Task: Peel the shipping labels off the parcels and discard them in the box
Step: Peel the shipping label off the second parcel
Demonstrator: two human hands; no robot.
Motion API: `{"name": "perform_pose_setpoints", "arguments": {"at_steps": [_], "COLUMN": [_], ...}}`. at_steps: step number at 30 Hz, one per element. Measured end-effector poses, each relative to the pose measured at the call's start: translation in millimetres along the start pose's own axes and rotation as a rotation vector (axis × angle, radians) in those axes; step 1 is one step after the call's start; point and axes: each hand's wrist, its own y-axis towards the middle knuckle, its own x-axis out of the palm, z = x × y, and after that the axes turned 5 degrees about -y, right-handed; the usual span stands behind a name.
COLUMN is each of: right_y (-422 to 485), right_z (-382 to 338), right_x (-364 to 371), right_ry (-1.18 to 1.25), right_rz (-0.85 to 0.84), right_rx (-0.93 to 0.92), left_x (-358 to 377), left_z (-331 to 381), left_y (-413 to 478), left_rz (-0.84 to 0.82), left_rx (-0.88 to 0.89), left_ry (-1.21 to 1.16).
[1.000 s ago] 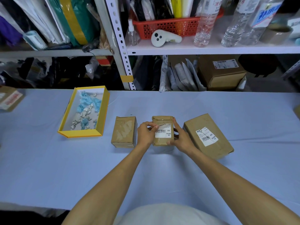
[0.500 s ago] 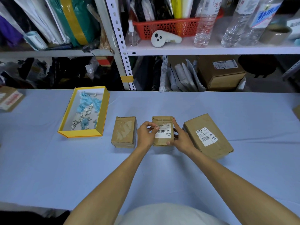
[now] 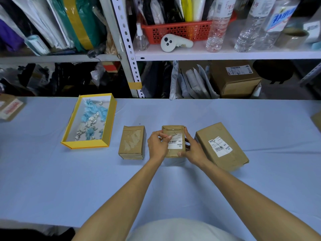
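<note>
Three brown parcels lie in a row on the blue table. The middle parcel [image 3: 173, 131] carries a white shipping label [image 3: 175, 144]. My left hand [image 3: 157, 145] pinches the label's upper left corner, which is lifted a little. My right hand [image 3: 192, 148] grips the parcel's right side and front edge. The left parcel [image 3: 132, 142] shows only torn paper residue on top. The larger right parcel [image 3: 221, 146] has its label [image 3: 220, 146] intact. A yellow-rimmed box [image 3: 111, 119] at the left holds several crumpled white and blue scraps.
Shelving [image 3: 129, 49] with bottles, a red basket and a white controller runs along the table's far edge. A cardboard box [image 3: 10, 108] sits at the far left edge, another corner [image 3: 317, 119] at the far right.
My left thumb and finger have worked at the label's top left corner, which has lifted slightly. Both hands and the parcel stay in place.
</note>
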Motion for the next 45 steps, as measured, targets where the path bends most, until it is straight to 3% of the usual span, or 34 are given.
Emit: {"name": "perform_pose_setpoints", "arguments": {"at_steps": [38, 45], "right_y": [1, 3], "right_z": [2, 4], "right_x": [-2, -1], "right_ry": [0.007, -0.004], "right_rz": [0.025, 0.039], "right_rx": [-0.009, -0.005], "left_x": [-9, -16], "left_z": [28, 36], "left_y": [5, 3], "left_rz": [-0.136, -0.226], "left_rx": [-0.267, -0.270], "left_ry": [-0.040, -0.017]}}
